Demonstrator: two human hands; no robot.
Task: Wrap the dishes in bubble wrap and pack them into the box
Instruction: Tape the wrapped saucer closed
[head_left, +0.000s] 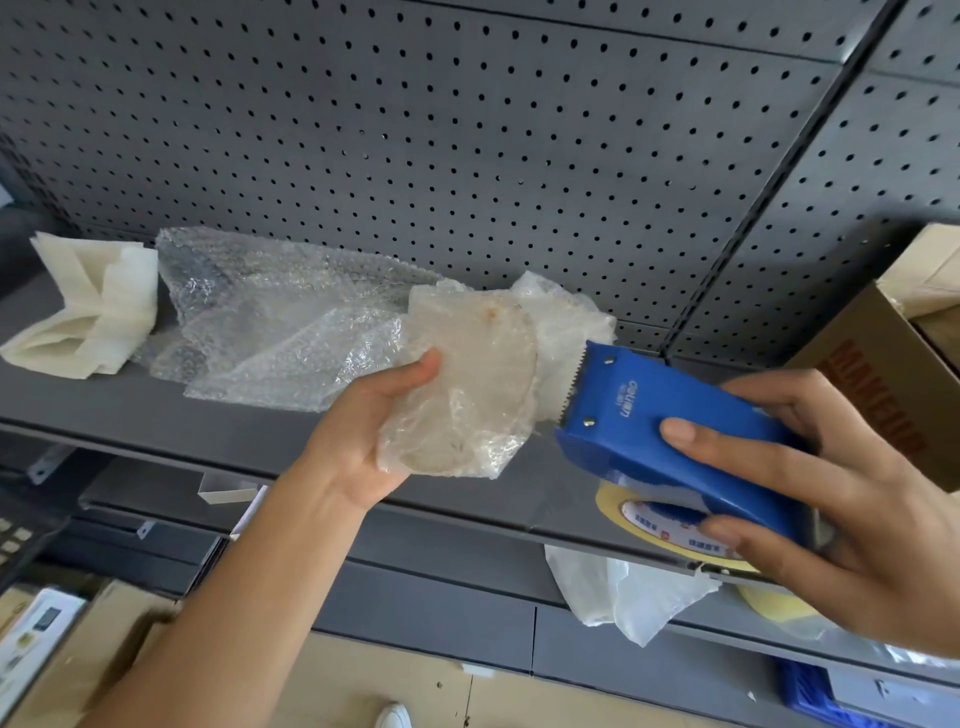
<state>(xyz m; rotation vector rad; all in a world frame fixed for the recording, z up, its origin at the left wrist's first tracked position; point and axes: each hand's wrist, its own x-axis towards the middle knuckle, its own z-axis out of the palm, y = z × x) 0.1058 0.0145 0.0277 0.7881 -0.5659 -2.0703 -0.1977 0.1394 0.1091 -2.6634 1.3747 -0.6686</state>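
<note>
My left hand (366, 431) grips a round dish wrapped in bubble wrap (467, 379) and holds it above the grey shelf (130, 410). A blue tape dispenser (670, 431) with a yellowish tape roll (670, 525) is gripped by my right hand (831, 499). Its toothed blade touches the right edge of the wrapped dish. A loose sheet of bubble wrap (270, 317) lies on the shelf behind the dish. The open cardboard box (893, 374) stands at the right on the shelf.
Folded white foam sheets (88, 317) lie at the shelf's left end. A grey pegboard wall (467, 130) rises behind. A crumpled plastic bag (623, 592) hangs on a lower shelf. Cardboard boxes (78, 649) sit on the floor at lower left.
</note>
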